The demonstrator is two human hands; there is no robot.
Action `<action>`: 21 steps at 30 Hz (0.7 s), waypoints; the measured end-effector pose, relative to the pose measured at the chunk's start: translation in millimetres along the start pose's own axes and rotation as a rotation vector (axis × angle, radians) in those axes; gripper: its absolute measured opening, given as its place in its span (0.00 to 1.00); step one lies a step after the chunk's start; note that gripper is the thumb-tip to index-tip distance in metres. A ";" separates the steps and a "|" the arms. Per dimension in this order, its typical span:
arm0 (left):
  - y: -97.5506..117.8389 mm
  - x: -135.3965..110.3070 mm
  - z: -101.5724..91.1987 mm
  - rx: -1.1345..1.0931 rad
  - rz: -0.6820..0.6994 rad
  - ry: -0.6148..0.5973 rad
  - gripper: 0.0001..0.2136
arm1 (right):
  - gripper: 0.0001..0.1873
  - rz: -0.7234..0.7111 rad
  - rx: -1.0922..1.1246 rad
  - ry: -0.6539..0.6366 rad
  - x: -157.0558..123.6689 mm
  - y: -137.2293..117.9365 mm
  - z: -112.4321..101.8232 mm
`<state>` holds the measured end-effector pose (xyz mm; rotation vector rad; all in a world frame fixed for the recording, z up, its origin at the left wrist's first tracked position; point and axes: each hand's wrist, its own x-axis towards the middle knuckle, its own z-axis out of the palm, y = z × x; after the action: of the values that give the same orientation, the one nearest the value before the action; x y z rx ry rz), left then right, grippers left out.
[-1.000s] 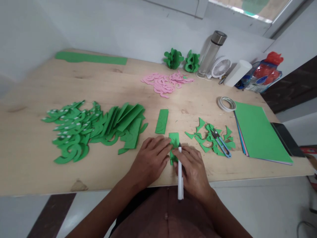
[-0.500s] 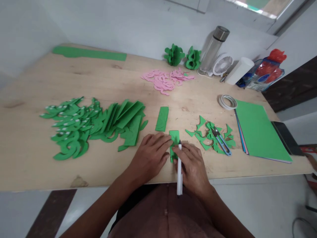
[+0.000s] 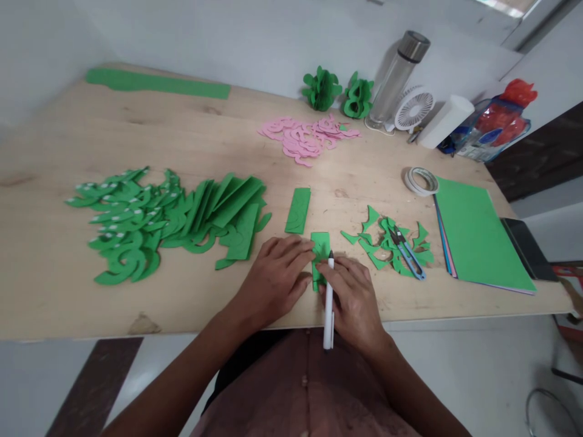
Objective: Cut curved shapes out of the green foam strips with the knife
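"Where's the green strip?"

"Near the worktop's front edge, long axis running front to back."

"Which hand is nearer?"

"Neither: the left hand rests extended fingers on its left side; the right hand touches its right, fingers clamped on a white pen."

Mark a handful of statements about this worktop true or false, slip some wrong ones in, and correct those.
1. The right hand holds a white pen. True.
2. The thread snips lie on green scraps. True.
3. The left hand is gripping the thread snips. False: its fingertips rest on a green rectangle, and the thread snips lie apart from both hands.
4. The clear bottle lies on its side. False: it stands upright near the wall.
5. The pink cutouts lie farther from the person than the thread snips. True.
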<state>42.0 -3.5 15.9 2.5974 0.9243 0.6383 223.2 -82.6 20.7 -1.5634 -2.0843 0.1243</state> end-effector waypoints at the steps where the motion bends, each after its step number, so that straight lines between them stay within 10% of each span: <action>1: 0.1 -0.1 -0.2 -0.001 -0.002 -0.004 0.13 | 0.18 -0.001 -0.003 0.001 -0.2 0.1 0.2; 21: -1.5 -3.5 -0.7 -0.011 0.024 -0.022 0.15 | 0.19 0.010 -0.011 -0.020 -1.2 0.3 0.3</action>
<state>38.5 -4.5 14.8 2.6046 0.8815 0.6176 223.6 -83.5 20.0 -1.5858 -2.0963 0.1330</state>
